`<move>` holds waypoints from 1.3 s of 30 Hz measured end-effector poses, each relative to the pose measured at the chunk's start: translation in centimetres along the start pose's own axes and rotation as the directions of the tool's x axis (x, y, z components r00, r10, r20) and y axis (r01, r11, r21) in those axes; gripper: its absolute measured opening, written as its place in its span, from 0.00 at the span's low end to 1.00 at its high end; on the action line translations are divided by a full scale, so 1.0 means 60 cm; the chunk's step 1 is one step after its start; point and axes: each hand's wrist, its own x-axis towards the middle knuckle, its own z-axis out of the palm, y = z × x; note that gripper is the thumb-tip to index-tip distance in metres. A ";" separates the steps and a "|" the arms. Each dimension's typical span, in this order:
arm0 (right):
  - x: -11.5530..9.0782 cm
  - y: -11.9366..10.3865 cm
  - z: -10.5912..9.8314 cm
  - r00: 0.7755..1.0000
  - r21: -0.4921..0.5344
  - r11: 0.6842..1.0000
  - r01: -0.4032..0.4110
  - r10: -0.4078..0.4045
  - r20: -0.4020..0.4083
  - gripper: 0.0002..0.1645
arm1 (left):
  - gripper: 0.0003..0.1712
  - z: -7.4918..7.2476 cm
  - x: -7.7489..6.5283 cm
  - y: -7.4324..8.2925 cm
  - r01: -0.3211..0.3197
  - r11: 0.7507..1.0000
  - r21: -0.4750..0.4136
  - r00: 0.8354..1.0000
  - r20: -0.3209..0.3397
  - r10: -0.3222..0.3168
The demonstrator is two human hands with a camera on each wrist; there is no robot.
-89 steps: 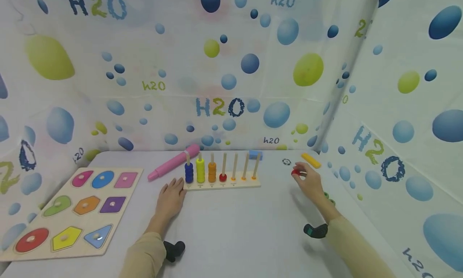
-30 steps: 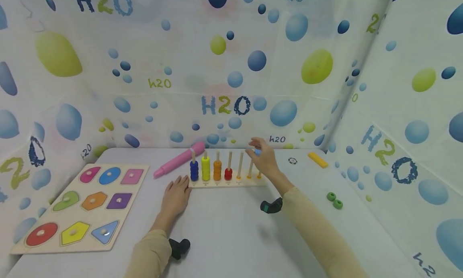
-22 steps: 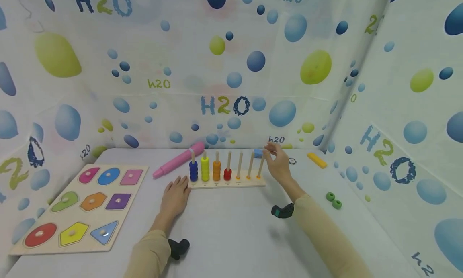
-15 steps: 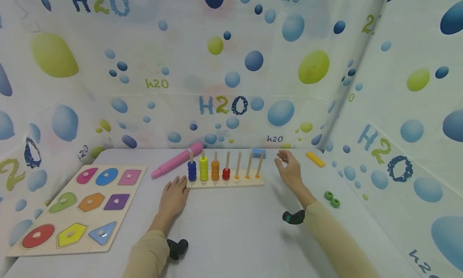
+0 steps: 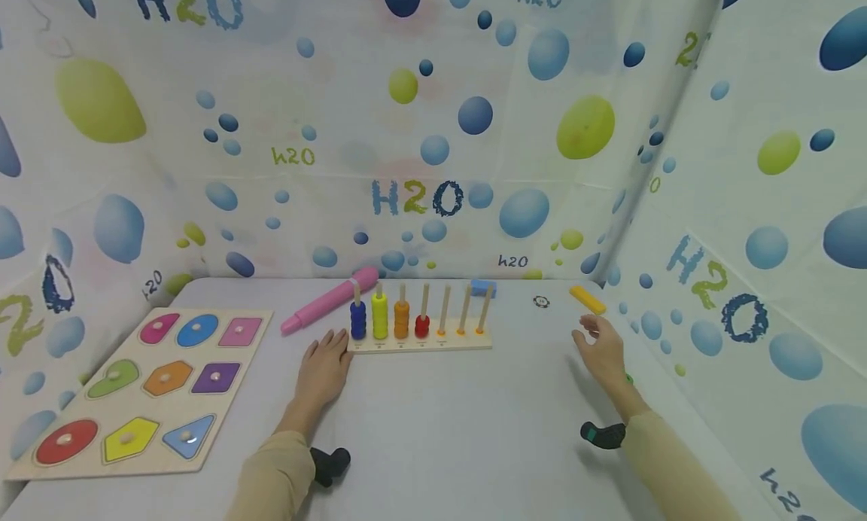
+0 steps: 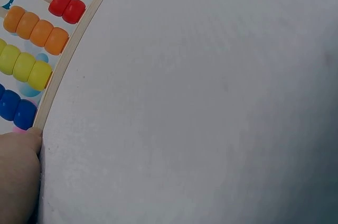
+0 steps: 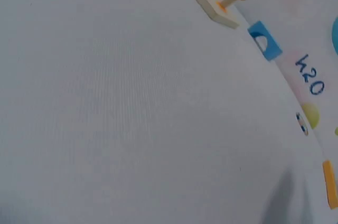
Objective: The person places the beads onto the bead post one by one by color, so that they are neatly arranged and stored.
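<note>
My left hand (image 5: pixel 323 367) rests on the table with its fingers straight, touching the left end of a wooden bead counting stand (image 5: pixel 420 348). In the left wrist view its thumb (image 6: pixel 34 137) lies against the stand's corner. Upright pegs bear blue beads (image 5: pixel 357 324), yellow beads (image 5: pixel 380 318), orange beads (image 5: pixel 402 321) and two red beads (image 5: pixel 422 327). The three right-hand pegs are bare. My right hand (image 5: pixel 603 351) hovers at the table's right side, fingers loosely bent and nothing between them. Behind its wrist a sliver of a green bead (image 5: pixel 629 379) shows; the rest is hidden.
A wooden shape puzzle board (image 5: pixel 149 406) with knobbed pieces lies at the left. Behind the stand are a pink tube (image 5: pixel 325 303) with a narrow tip and a blue arch block (image 5: pixel 484 288). A yellow block (image 5: pixel 587 300) lies at the back right. Printed cloth walls surround the table.
The red bead my right hand held 3 s ago now sits on the fourth peg with the other. That hand has come back from the stand to the right, without it. The left hand stays put.
</note>
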 end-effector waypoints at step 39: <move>-0.020 0.034 -0.048 0.979 -0.089 0.991 -0.095 0.110 0.174 0.19 | 0.26 0.001 0.001 -0.001 0.008 1.000 0.002 1.000 0.007 -0.008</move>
